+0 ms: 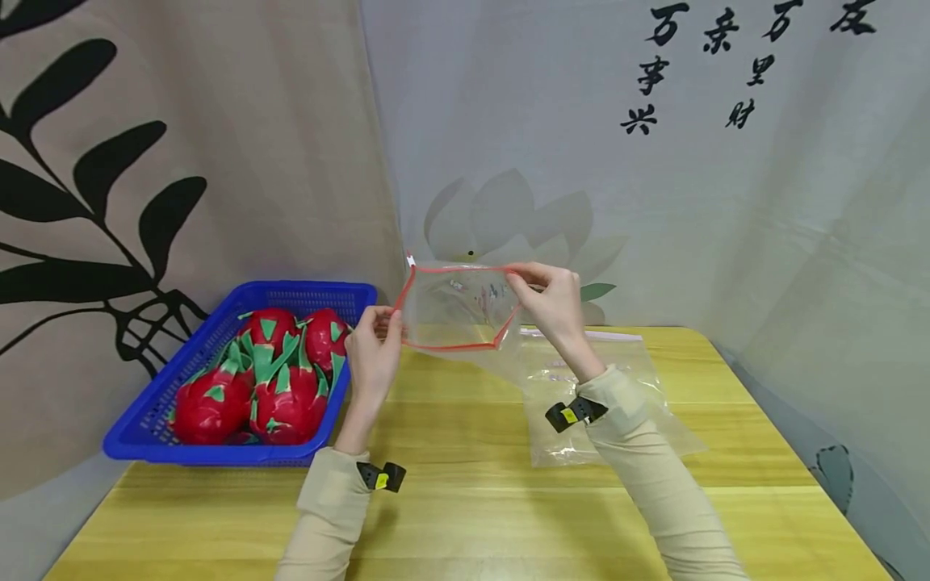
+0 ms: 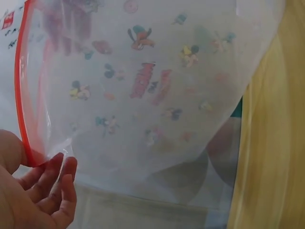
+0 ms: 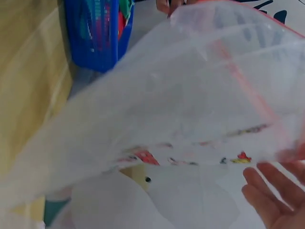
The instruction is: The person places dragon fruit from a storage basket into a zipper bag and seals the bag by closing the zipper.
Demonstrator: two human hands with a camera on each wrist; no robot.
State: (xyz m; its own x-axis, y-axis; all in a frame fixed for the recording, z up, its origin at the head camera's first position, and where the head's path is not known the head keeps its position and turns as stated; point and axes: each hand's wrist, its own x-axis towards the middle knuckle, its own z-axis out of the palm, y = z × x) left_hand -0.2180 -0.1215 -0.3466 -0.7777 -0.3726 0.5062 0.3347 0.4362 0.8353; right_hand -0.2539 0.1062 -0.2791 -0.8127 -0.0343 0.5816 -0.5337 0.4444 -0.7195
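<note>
Both hands hold up a clear zip bag [image 2: 143, 105] with a red-edged mouth and small cartoon prints, its mouth spread wide above the table. The left hand [image 1: 374, 347] pinches the red rim at one side; in the left wrist view its thumb and fingers [image 2: 57, 186] meet at the red strip. At the opposite upper corner the right hand [image 1: 554, 305] pinches the rim. A white slider [image 1: 411, 261] sits at the bag's upper left corner. In the right wrist view the bag's body hangs slack, with part of the right hand [image 3: 271, 195] at the edge.
A blue plastic basket [image 1: 119, 442] on the left holds several red dragon fruits [image 1: 214, 403] with green tips. Another clear bag [image 1: 555, 436] lies flat on the wooden table [image 1: 465, 500], under the right forearm. Printed curtains [image 1: 726, 226] hang behind.
</note>
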